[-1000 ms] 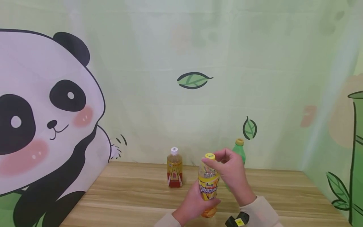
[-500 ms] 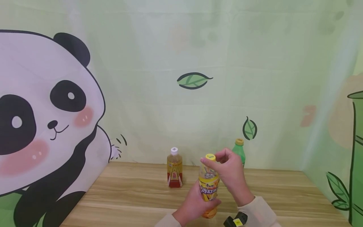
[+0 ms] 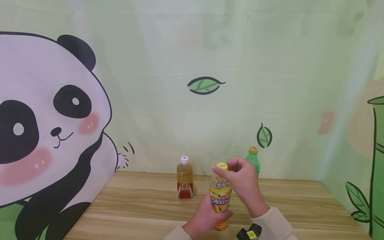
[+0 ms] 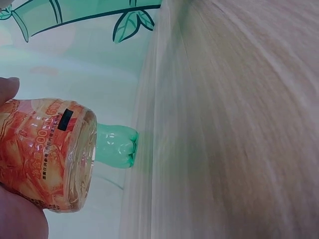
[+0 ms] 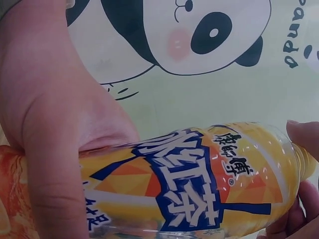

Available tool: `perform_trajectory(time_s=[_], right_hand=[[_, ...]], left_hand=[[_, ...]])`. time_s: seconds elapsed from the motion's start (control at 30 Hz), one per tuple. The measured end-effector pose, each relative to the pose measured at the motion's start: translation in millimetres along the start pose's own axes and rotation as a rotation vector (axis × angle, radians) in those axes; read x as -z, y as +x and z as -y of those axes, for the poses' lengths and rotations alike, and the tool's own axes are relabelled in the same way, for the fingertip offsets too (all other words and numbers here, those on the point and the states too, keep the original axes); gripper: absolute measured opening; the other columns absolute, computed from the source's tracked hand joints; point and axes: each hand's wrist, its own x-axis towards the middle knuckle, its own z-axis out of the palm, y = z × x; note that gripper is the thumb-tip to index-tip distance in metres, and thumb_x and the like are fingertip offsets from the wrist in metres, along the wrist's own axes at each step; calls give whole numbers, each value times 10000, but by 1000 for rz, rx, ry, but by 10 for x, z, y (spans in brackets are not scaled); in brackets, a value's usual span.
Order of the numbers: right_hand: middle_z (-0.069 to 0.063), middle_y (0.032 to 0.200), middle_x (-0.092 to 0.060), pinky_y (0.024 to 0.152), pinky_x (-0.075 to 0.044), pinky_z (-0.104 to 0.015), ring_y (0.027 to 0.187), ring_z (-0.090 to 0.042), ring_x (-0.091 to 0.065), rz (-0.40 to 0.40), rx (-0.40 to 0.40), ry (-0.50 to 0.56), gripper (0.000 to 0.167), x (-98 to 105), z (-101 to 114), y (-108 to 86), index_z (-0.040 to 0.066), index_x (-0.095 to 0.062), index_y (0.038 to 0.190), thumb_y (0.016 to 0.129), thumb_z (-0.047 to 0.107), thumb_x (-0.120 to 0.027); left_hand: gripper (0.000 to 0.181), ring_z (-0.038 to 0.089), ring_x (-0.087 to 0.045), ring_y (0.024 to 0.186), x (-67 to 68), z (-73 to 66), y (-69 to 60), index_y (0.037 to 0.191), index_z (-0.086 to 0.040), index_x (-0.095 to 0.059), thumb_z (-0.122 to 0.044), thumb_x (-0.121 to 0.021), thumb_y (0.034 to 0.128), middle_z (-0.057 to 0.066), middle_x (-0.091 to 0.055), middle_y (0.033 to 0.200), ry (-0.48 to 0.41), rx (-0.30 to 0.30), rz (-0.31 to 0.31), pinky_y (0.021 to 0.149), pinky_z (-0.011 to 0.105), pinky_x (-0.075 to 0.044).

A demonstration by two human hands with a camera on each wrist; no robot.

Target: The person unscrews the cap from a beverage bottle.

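A bottle of iced tea [image 3: 221, 196] with a yellow label stands nearly upright in front of me. My left hand [image 3: 205, 213] grips it round its lower half, with the thumb across the front. At the top, my right hand [image 3: 244, 180] pinches the yellow cap [image 3: 222, 165] between thumb and fingers. In the left wrist view the base of the iced tea bottle [image 4: 45, 154] hangs clear of the tabletop. The right wrist view has its label [image 5: 189, 184] close up, with the cap end partly covered by the right fingers [image 5: 304, 139].
A white-capped bottle with a red and gold label [image 3: 184, 180] stands on the wooden table [image 3: 144, 200], further back and left. Behind my right hand is a green bottle [image 3: 253, 161] with a gold cap, partly hidden. A panda-printed backdrop [image 3: 168, 126] rises behind the table.
Both hands keep their hold on the bottle and cap. The right hand and sleeve have shifted very slightly left since the first frame; the other bottles stay put.
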Motion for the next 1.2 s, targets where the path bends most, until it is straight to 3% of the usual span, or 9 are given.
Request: perform_trajectory(time_s=[0.37, 0.83, 1.2], right_hand=[[-68, 938, -707, 734, -557, -291, 884, -241, -623, 15, 3, 15, 456, 11, -23, 23, 77, -720, 948, 712, 404, -933], [-96, 993, -725, 775, -569, -284, 917, -209, -640, 131, 49, 44, 381, 55, 28, 12, 41, -738, 1020, 804, 322, -880], [-45, 1029, -742, 875, -500, -333, 1013, -203, -631, 209, 118, -60, 317, 88, -8, 48, 125, -761, 1086, 882, 364, -804]], left_hand=[[638, 130, -658, 1077, 12, 17, 1, 1395, -234, -462, -188, -816, 866, -17, -652, 1226, 14, -6, -5, 935, 249, -541], [638, 167, -657, 1104, 23, 4, -10, 1396, -212, -463, -180, -819, 867, -1, -649, 1242, -10, -13, -13, 935, 250, -544], [641, 188, -655, 1106, 46, 47, 2, 1398, -212, -465, -165, -816, 863, 6, -646, 1239, -27, -24, -6, 932, 252, -547]])
